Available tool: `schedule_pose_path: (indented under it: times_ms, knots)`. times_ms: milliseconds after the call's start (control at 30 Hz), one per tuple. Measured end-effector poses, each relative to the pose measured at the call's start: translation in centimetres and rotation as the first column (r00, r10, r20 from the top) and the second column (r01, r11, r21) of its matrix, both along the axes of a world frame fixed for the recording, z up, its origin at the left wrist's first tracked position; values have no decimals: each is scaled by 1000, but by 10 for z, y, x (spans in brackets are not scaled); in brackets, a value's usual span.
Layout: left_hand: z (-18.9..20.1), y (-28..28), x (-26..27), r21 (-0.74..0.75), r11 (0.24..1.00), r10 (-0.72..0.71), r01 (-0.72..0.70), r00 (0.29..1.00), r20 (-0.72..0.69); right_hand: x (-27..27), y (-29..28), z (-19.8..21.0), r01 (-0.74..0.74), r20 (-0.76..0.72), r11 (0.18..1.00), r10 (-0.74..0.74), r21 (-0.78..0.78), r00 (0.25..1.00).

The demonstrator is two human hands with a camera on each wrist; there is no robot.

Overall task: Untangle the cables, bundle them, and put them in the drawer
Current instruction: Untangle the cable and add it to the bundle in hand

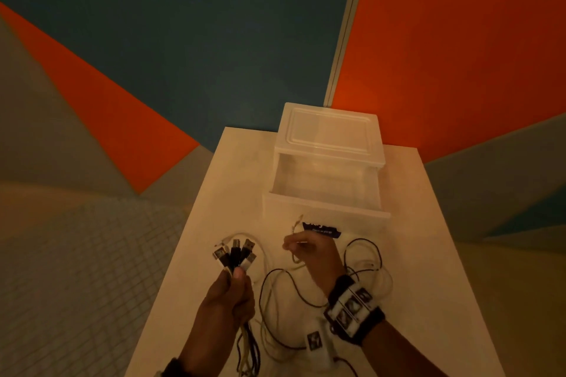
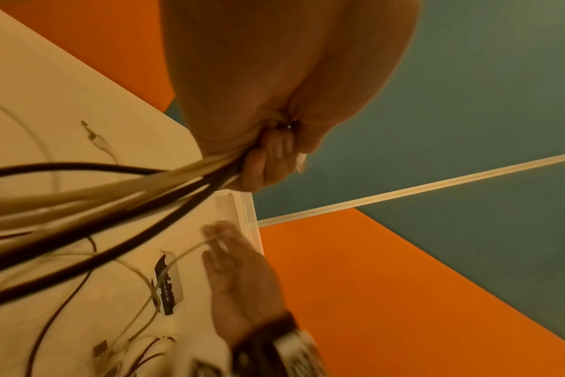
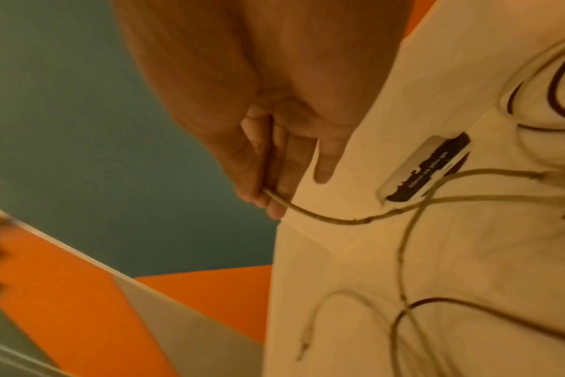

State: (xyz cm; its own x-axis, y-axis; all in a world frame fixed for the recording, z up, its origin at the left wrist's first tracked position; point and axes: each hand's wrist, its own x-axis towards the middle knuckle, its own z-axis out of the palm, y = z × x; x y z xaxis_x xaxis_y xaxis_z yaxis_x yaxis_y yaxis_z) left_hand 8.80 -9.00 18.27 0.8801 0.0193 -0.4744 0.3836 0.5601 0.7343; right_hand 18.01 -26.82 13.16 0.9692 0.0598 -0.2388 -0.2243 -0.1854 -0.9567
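My left hand [image 1: 234,288] grips a bunch of black and white USB cables [image 1: 235,254] just below their plugs, which fan upward; in the left wrist view the cords [image 2: 119,188] trail out of the fist [image 2: 268,163]. My right hand [image 1: 306,249] pinches a thin pale cable [image 1: 295,228] whose end points up toward the drawer; the right wrist view shows that cable [image 3: 323,216] leaving the fingers [image 3: 261,178]. Loose black and white loops [image 1: 361,257] lie on the white table [image 1: 232,180]. The clear plastic drawer [image 1: 327,184] stands pulled open.
The drawer unit [image 1: 330,131] sits at the table's far end against a teal and orange wall. A dark-printed label [image 1: 321,229] is on the drawer front. A white adapter [image 1: 318,346] lies near my right forearm. The table edge drops off left of my left hand.
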Motion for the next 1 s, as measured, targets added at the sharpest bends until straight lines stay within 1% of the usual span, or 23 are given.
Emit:
schedule_pose_path:
  times_ms: [67, 133, 200, 233, 267, 333, 433, 500, 600, 700, 767, 833, 867, 933, 1000]
  knots:
    - [-1, -9, 6, 21, 1000, -3, 2, 1000, 16, -23, -7, 28, 54, 71, 993, -62, 106, 996]
    - [2, -18, 10, 2, 1000, -7, 7, 1000, 29, -42, -10, 46, 84, 70, 967, -103, 239, 992]
    - [3, -31, 16, -13, 1000, -11, 12, 1000, 29, -58, -12, 63, 99, 72, 946, -127, 309, 989]
    - [5, -37, 17, -23, 1000, -18, 18, 999, 31, -65, -12, 70, 86, 91, 947, -120, 311, 989]
    - [5, -42, 17, -34, 999, -29, 30, 999, 31, -72, -11, 77, 73, 112, 954, -110, 292, 988]
    - [7, -51, 17, -41, 998, -50, 51, 998, 42, -83, -8, 84, 39, 180, 983, -72, 181, 981]
    - [9, -60, 14, 45, 995, -89, 86, 994, 70, -93, -3, 82, -8, 324, 998, 28, -64, 946]
    - [7, -64, 13, 104, 991, -97, 89, 992, 76, -96, -1, 78, -4, 397, 989, 64, -150, 915]
    - [6, -66, 11, 162, 982, -110, 95, 990, 88, -98, 0, 70, 34, 456, 983, 53, -180, 888]
    - [7, -66, 10, 210, 974, -112, 89, 989, 101, -101, 0, 65, 33, 431, 990, 31, -140, 902]
    - [8, -64, 11, 220, 974, -83, 59, 992, 100, -101, -2, 63, 4, 336, 999, 14, -53, 942]
    - [10, -61, 12, 206, 978, -54, 28, 991, 121, -100, -7, 58, -70, 216, 997, 62, 27, 974]
    - [13, -59, 13, 189, 982, -25, -2, 990, 137, -99, -10, 54, -108, 195, 994, 100, 30, 976]
    - [20, -54, 15, 132, 989, 42, -63, 987, 158, -99, -17, 44, -145, 225, 988, 153, -49, 962]
    - [25, -48, 16, 88, 992, 72, -87, 984, 164, -100, -21, 34, -144, 286, 976, 186, -162, 940]
